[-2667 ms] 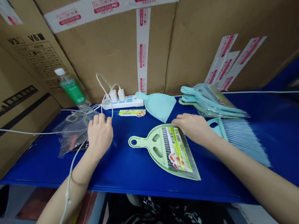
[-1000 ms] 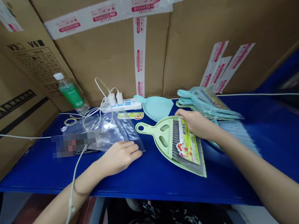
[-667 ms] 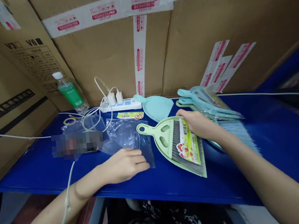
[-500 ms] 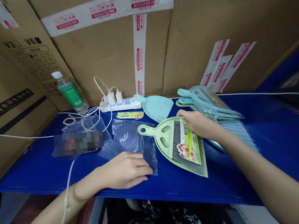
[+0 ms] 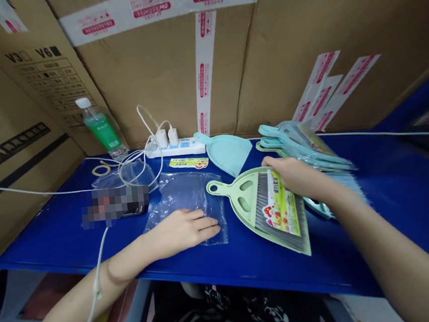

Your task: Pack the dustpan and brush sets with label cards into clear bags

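My left hand (image 5: 183, 230) lies flat, fingers stretched out, on the near edge of a clear plastic bag (image 5: 183, 197) spread on the blue table (image 5: 224, 261). My right hand (image 5: 295, 176) grips the far right edge of a green dustpan (image 5: 252, 203) that carries a grey brush and a printed label card (image 5: 281, 205). The dustpan's handle points left and overlaps the bag's right edge.
A light blue dustpan (image 5: 229, 152), a stack of packed dustpan sets (image 5: 304, 145) and a loose blue brush lie behind my right hand. A power strip (image 5: 173, 147) with chargers, white cables, a green bottle (image 5: 101, 129), more bags and a loose label (image 5: 189, 162) sit at the back left. Cardboard boxes wall the table.
My left hand reached to the pile of bags at the back left and pulled one clear bag toward me beside the dustpan. My right hand stayed on the green dustpan, which shifted slightly right.
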`<state>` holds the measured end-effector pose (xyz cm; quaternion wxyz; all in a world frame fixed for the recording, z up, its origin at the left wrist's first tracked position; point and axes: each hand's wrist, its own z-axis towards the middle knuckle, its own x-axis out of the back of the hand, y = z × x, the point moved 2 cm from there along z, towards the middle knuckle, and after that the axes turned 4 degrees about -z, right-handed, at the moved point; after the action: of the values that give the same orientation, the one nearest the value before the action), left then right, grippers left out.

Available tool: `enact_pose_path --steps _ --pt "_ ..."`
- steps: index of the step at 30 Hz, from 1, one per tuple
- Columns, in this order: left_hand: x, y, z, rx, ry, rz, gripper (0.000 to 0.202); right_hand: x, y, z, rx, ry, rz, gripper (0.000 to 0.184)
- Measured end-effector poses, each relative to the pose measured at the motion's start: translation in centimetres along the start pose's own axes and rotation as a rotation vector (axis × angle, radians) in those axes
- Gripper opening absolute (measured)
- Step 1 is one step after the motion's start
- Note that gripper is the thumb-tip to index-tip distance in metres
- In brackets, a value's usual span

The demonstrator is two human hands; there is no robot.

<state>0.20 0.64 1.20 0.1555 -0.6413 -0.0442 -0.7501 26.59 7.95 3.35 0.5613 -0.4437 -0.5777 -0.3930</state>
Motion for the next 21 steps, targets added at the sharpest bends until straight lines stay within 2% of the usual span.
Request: enact_pose_path --steps 13,21 --pt "-0.02 -0.09 0.09 -0.021 0.083 0.134 0.018 -0.1 -0.4 -0.12 0.016 -0.074 -0.013 0.028" --pt "0.3 -0.3 0.02 0.047 0.05 0.115 0.017 -0.11 -0.56 -0.14 -0.003 -0.105 -0.001 0.027"
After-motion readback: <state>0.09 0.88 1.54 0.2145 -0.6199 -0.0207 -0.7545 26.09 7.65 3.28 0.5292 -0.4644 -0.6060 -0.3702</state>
